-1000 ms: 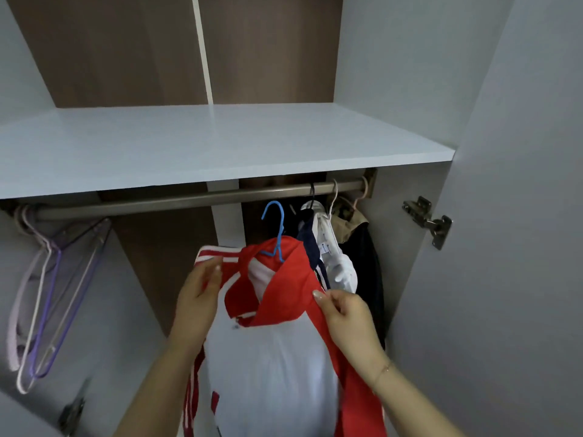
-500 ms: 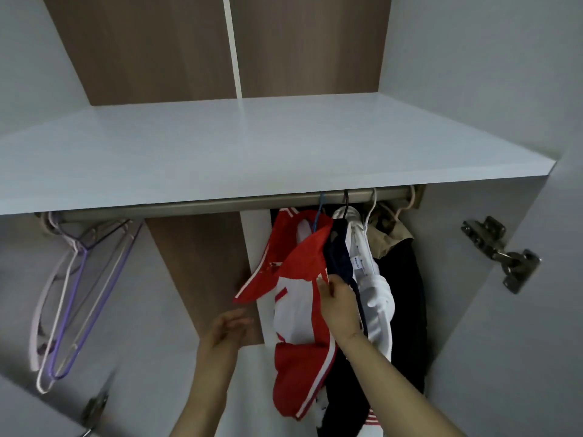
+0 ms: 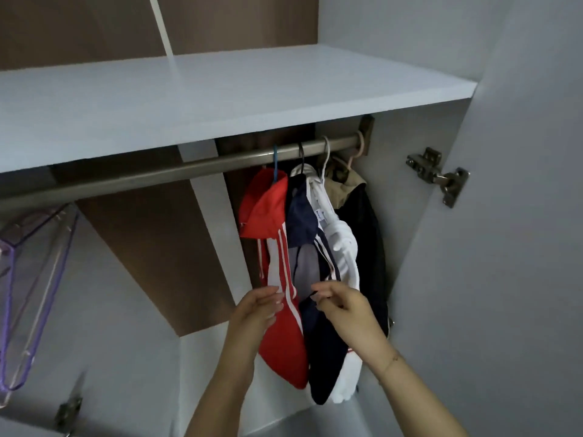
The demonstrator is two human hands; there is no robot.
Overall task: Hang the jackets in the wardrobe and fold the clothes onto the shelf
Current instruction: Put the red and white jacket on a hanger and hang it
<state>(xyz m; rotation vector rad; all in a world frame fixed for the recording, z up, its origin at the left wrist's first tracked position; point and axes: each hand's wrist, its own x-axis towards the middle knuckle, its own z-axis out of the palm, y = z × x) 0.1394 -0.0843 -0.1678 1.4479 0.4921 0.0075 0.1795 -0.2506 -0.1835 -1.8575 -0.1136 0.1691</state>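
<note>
Looking up into an open wardrobe from the wearer's head. A brushed metal hanging rail (image 3: 176,171) runs under a wide white laminate shelf (image 3: 220,99), which is bare as far as it shows.

At the rail's right end four garments hang close together, touching. From left: a red jacket with white stripes (image 3: 277,279) on a blue hanger (image 3: 275,162), a navy jacket with white trim (image 3: 318,326), a white jacket (image 3: 342,244), and a black garment with a tan collar (image 3: 366,222) nearest the side wall.

The left hand (image 3: 255,310) rests against the red jacket's striped edge, fingers loosely curled and part open, not clearly gripping. The right hand (image 3: 344,307) pinches a dark fold of the navy jacket between thumb and fingertips, the other fingers curled in.

At the far left of the rail hang empty purple and pale wire hangers (image 3: 28,294). A metal door hinge (image 3: 438,178) shows on the right.

Judged from this, the hanging part looks largely done, with the hands now straightening the jackets. No folded clothes are visible on the shelf, so the folding seems still to come. Whether more jackets wait out of sight cannot be told.
</note>
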